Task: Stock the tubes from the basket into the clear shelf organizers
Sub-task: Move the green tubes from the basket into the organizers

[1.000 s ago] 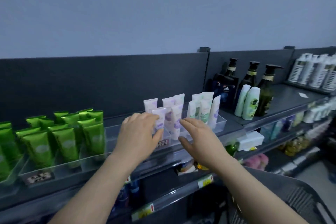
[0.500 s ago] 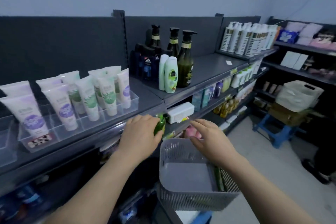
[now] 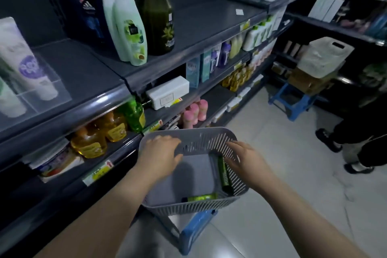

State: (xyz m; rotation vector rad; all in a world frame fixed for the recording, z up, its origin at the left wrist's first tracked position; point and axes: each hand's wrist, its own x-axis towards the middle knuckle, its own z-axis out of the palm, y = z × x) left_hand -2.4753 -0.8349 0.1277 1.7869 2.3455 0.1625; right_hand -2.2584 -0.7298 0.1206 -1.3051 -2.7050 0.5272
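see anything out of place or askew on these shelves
One thing: the green bottle on the lower shelf seems to lean over beside the upright amber bottles, its neck pointing towards the white box. Nothing looks spilled or broken.

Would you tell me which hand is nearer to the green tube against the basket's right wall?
Right. The right hand is just beside the green tube; the left hand is across the basket, at its left rim.

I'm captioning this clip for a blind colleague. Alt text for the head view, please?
The left hand and right hand hover open in a grey slotted basket holding green tubes, gripping none. On the left, dark shelves carry bottles and a clear organizer of white tubes.
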